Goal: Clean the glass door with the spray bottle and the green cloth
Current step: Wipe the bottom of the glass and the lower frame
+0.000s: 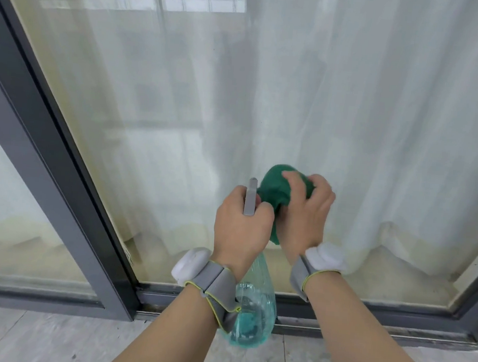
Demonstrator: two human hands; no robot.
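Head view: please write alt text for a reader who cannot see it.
A person's left hand grips a spray bottle while the right hand holds a bunched green cloth close to a glass door. A white curtain hangs behind the glass.

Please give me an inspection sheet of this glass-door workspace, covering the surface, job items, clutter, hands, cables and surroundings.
Surface: glass door in a dark grey frame; yellowish grime along its left edge and bottom.
Job's things: spray bottle, clear with blue-green liquid, its grey nozzle pointing at the green cloth, which is bunched up.
Clutter: nothing seen.
Hands: left hand grips the bottle's head; right hand grips the cloth. Each wrist wears a grey strap with a white pod.
Cables: nothing seen.
Surroundings: white sheer curtain behind the glass; dirty door track; pale tiled floor.
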